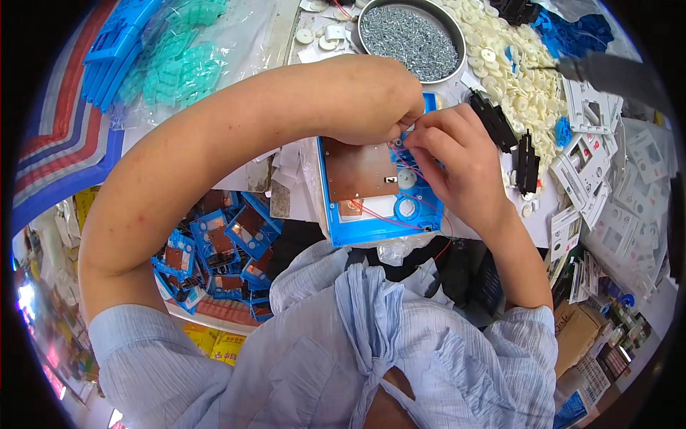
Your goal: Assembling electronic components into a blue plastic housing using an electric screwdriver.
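A blue plastic housing (343,233) lies open in front of me, with a brown circuit board (361,171) inside it. Thin red wires (382,217) run from the board across the housing to its near right corner. My left hand (379,100) reaches over the housing's far end, fingers closed in a pinch; its fingertips are partly hidden. Against it, my right hand (457,157) pinches at the end of a thin red wire. A round white disc (406,178) and a blue ring (406,208) sit in the housing beside the board.
A round metal tray (462,53) of small screws stands beyond my hands. Cream plastic discs (529,93) are heaped at the right, beside black parts (527,164) and a dark hanging tool (607,75). More blue housings (214,239) are piled lower left.
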Tool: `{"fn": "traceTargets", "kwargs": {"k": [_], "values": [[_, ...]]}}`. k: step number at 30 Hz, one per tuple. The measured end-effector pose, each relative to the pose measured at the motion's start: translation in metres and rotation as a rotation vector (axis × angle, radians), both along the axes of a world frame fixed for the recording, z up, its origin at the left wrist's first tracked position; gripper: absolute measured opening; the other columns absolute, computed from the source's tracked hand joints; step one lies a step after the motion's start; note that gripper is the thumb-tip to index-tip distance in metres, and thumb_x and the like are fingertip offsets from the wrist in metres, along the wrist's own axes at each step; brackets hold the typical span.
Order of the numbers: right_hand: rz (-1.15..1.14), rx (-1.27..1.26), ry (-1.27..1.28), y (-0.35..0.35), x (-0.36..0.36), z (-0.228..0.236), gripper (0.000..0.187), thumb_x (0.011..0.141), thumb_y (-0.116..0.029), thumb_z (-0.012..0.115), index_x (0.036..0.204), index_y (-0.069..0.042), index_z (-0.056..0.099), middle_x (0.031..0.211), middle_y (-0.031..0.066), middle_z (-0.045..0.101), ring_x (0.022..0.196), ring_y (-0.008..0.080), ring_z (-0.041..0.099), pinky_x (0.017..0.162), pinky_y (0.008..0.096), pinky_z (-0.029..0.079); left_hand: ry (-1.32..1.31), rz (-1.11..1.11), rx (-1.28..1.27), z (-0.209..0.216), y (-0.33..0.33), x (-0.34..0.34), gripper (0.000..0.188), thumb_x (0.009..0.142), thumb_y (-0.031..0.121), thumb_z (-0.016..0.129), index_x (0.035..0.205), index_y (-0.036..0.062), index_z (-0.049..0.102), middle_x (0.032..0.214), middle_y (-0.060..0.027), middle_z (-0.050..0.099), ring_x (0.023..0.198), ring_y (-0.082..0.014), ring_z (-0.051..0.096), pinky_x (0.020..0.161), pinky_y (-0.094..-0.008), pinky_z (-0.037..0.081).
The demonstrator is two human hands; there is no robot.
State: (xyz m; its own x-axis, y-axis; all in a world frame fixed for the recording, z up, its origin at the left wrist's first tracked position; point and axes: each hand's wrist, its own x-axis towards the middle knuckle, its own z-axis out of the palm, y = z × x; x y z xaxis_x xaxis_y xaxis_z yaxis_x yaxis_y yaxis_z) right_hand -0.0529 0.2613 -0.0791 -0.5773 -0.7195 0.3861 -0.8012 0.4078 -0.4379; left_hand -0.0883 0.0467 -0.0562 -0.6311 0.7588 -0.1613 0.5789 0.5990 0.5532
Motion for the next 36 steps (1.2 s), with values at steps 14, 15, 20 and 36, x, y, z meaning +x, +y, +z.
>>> {"fn": "traceTargets", "kwargs": {"k": [14, 15, 20, 36], "values": [[-0.046, -0.093, -0.054, -0.002, 0.007, -0.009, 0.019, 0.075, 0.002, 0.077, 0.091, -0.005, 0.068, 0.089, 0.0075, 0.070, 0.083, 0.0276, 0.063, 0.071, 0.0368, 0.053, -0.207, 0.030, -0.078, 0.003, 0.009, -0.009, 0.013, 0.076, 0.011, 0.073, 0.079, -0.0009, 0.070, 0.070, -0.0149, 0.069, 0.065, -0.0270, 0.068, 0.062, -0.0388, 0.053], [-0.039, -0.091, -0.049, -0.002, 0.007, -0.010, 0.019, 0.075, 0.002, 0.077, 0.090, -0.004, 0.068, 0.089, 0.0074, 0.070, 0.083, 0.0278, 0.063, 0.072, 0.0369, 0.053, -0.238, 0.048, -0.110, 0.003, 0.011, -0.010, 0.013, 0.076, 0.011, 0.074, 0.078, -0.0009, 0.070, 0.069, -0.0146, 0.069, 0.064, -0.0264, 0.068, 0.062, -0.0386, 0.053], [-0.085, -0.111, -0.043, -0.001, 0.008, -0.005, 0.019, 0.074, 0.002, 0.078, 0.090, -0.004, 0.068, 0.090, 0.0076, 0.070, 0.083, 0.0290, 0.062, 0.074, 0.0375, 0.052, -0.264, 0.033, -0.257, 0.015, 0.024, -0.015, 0.012, 0.075, 0.011, 0.074, 0.076, -0.0009, 0.071, 0.069, -0.0143, 0.070, 0.065, -0.0250, 0.069, 0.061, -0.0373, 0.054], [-0.096, -0.160, -0.092, 0.003, 0.012, -0.009, 0.022, 0.075, 0.003, 0.077, 0.093, -0.006, 0.067, 0.089, 0.0073, 0.069, 0.083, 0.0295, 0.062, 0.074, 0.0377, 0.052, -0.224, -0.004, -0.497, 0.039, 0.046, -0.018, 0.018, 0.072, 0.015, 0.080, 0.083, 0.0005, 0.079, 0.078, -0.0186, 0.074, 0.072, -0.0309, 0.074, 0.064, -0.0414, 0.057]]}}
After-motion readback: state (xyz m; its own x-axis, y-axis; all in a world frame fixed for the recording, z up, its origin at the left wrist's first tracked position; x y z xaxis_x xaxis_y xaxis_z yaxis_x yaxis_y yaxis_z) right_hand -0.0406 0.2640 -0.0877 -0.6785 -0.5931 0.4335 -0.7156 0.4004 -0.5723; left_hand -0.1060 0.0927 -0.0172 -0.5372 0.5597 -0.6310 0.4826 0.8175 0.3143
